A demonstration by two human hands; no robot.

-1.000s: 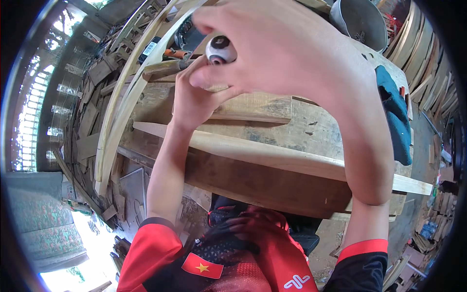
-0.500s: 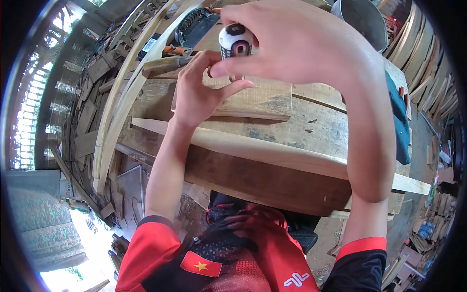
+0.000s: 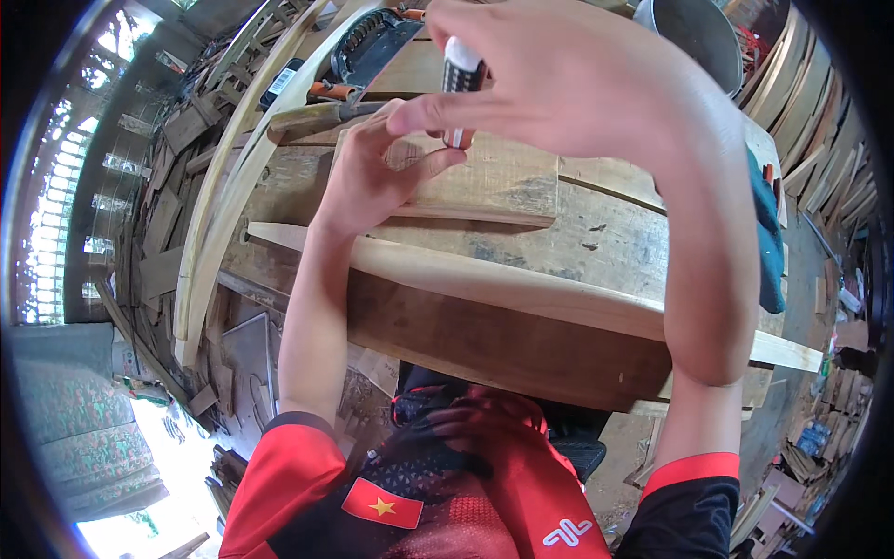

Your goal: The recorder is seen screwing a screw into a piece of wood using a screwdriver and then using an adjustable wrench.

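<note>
A small cylindrical bottle, white on top with a black patterned band and a reddish-brown lower part, stands tilted above the bench. My right hand is closed round it, its thumb crossing in front of the bottle's middle. Just below and to the left is my left hand, fingers curved and thumb stretched apart toward the bottle's lower end. Its fingertips are partly covered by my right thumb. Under both hands lies a flat wooden board on the workbench.
A long curved wooden piece crosses the bench's near side. At the left are bent wood strips, a wooden-handled tool and a black tray. A grey bucket and a teal cloth are to the right.
The bottle has tilted, its top turning away so more of its side shows. My left hand has shifted slightly left; my right thumb has moved a little left and up.
</note>
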